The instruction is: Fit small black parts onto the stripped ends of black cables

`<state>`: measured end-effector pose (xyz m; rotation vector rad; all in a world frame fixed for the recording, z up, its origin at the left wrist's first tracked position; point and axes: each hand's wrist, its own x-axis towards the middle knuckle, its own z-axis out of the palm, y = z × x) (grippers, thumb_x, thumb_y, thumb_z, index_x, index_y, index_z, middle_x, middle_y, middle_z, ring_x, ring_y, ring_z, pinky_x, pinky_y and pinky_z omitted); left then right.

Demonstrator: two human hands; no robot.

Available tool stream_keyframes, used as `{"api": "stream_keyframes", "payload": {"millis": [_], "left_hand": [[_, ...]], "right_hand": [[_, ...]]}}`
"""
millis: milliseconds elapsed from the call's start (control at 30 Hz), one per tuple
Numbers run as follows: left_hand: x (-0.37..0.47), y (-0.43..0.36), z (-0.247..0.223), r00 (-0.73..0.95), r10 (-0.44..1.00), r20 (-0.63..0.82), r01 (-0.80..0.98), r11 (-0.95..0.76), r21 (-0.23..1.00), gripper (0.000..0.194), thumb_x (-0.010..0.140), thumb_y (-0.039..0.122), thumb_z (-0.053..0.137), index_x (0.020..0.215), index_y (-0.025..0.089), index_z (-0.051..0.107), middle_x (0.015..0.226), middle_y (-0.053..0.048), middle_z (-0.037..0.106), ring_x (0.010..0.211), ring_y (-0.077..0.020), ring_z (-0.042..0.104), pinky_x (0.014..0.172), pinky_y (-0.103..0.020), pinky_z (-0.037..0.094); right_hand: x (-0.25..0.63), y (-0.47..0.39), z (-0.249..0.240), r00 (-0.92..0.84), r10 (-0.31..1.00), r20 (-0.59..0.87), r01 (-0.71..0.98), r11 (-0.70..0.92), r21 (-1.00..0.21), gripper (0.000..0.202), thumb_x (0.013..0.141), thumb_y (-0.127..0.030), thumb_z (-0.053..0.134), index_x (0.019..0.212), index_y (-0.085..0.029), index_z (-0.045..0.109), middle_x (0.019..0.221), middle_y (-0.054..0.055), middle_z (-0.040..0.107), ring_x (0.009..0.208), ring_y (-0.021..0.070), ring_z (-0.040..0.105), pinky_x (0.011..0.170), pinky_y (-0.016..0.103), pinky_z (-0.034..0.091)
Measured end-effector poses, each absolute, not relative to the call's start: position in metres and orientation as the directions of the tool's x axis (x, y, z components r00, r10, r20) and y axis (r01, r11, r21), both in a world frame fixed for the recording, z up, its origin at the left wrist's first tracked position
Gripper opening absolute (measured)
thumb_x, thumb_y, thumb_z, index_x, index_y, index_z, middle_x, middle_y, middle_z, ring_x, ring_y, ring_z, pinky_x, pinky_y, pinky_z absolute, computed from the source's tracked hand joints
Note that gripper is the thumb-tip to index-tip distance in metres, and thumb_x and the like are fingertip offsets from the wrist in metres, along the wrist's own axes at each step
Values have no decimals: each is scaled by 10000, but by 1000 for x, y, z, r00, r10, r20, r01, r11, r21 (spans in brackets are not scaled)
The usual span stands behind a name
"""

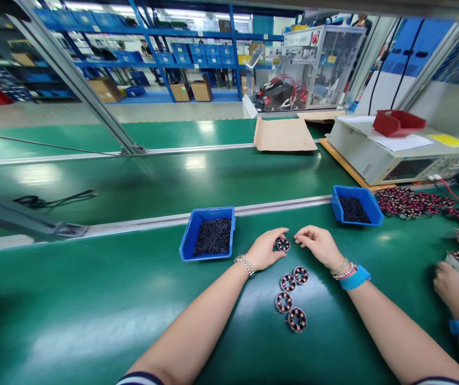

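Note:
My left hand (267, 250) has its thumb and fingers around a small round coil part (282, 244) with copper windings, low over the green table (153, 299). Just right of that part is my right hand (318, 243), its thumb and forefinger pinched together; what they hold is too small to make out. Several similar coil rings (284, 302) lie on the table below my hands. A blue bin (184, 240) of short black pieces (213, 236) stands left of my left hand. Another blue bin (339, 214) with black pieces is beyond my right hand.
At the right edge another person's hands (457, 286) hold a coil part. A pile of coil parts (413, 203) lies before a grey instrument (397, 155) with a red tray on top. Cardboard (285, 135) lies at the back; a metal rail (165, 220) crosses the table.

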<state>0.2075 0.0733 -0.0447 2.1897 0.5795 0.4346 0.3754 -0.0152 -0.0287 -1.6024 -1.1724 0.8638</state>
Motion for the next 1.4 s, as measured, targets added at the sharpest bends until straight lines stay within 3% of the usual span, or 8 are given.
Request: {"api": "stream_keyframes", "payload": {"millis": [267, 433, 533, 633, 767, 900, 1067, 1400], "left_hand": [[209, 73, -48, 839, 520, 162, 262, -647, 716, 496, 642, 192, 675, 1105, 204, 496, 1018, -46, 580, 934, -190, 525, 852, -332, 417], [207, 65, -32, 681, 668, 299, 460, -709, 535, 443, 680, 178, 620, 1109, 185, 507, 1133, -106, 513, 1073, -269, 435, 900, -450, 361], [207, 54, -19, 872, 393, 292, 197, -828, 525, 477, 735, 106, 524, 1190, 235, 462, 1259, -74, 453, 1160, -229, 380, 969, -423, 311], [208, 47, -14, 989, 21, 150, -81, -763, 641, 512, 774, 35, 410, 1215, 293, 445, 1249, -19, 495, 1133, -163, 427, 960, -359, 336], [212, 43, -19, 995, -86, 52, -98, -710, 697, 494, 759, 116, 526, 1208, 306, 447, 1248, -3, 506, 1120, -187, 430, 953, -373, 321], [216, 40, -31, 981, 160, 111, 51, -761, 647, 333, 678, 305, 665, 987, 228, 567, 993, -33, 619, 947, -202, 505, 848, -352, 381], [217, 49, -47, 793, 570, 216, 356, -721, 595, 353, 638, 352, 692, 893, 176, 522, 873, -50, 573, 823, -197, 525, 735, -332, 431], [216, 54, -50, 759, 611, 227, 375, -694, 614, 377, 608, 365, 711, 860, 188, 493, 844, -30, 545, 811, -189, 537, 712, -319, 441]], "right_hand": [[378, -13, -33, 310, 950, -23, 262, -109, -959, 154, 695, -279, 588, 728, -129, 596, 645, 35, 615, 573, 105, 547, 539, 225, 432], [388, -9, -40, 378, 923, -71, 183, -149, -972, 188, 674, -301, 613, 720, -120, 593, 596, 24, 606, 470, 81, 509, 464, 207, 404], [394, -7, -42, 414, 908, -73, 122, -135, -983, 190, 664, -297, 626, 721, -121, 587, 583, 16, 601, 453, 78, 509, 455, 205, 400], [397, -6, -42, 421, 904, -80, 83, -126, -989, 172, 661, -277, 629, 712, -120, 583, 575, 12, 597, 448, 76, 510, 455, 202, 398], [396, -7, -42, 423, 902, -84, 85, -132, -988, 156, 663, -264, 626, 700, -118, 584, 565, 10, 592, 443, 73, 505, 450, 200, 393], [396, -8, -42, 438, 897, -58, 93, -109, -990, 155, 664, -263, 628, 706, -120, 583, 575, 11, 597, 453, 78, 513, 467, 209, 402], [388, -11, -39, 405, 914, -27, 116, -81, -990, 168, 683, -280, 619, 731, -122, 591, 606, 24, 616, 489, 88, 531, 498, 220, 416], [377, -15, -33, 289, 954, -86, 140, -131, -981, 185, 684, -296, 613, 727, -117, 591, 636, 40, 630, 514, 88, 532, 504, 221, 427]]}}
